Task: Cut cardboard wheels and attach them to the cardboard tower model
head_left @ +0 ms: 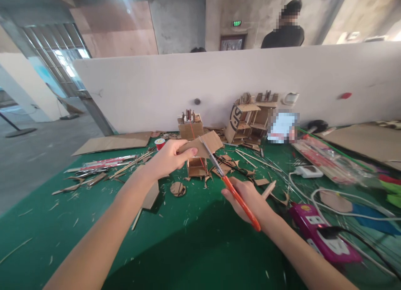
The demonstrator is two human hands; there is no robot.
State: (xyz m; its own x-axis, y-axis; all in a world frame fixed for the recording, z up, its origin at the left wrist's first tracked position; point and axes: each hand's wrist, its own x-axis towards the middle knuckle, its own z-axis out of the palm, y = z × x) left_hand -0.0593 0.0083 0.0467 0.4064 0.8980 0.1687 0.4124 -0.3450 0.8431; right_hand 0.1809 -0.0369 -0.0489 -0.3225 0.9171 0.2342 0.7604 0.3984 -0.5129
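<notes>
My left hand [173, 156] pinches the left end of a cardboard piece [213, 142], holding it above the table. In my right hand [244, 198] are scissors with red handles [239, 201], their blades [210, 153] meeting the near edge of that cardboard. Behind and below it stands a small cardboard structure [191, 130] with a red thread and an open box-like lower part [197, 168]. A round cardboard disc [178, 189] lies on the green table nearer to me. Under my left forearm is another flat cardboard piece [151, 196].
Cardboard shelves [241, 123] stand against a white partition [156, 85]. A red thread spool [159, 144], wooden sticks [128, 165] and scraps lie around. At right are a purple power strip [326, 235], a white charger [308, 171] and cables. A person [283, 33] is beyond the partition.
</notes>
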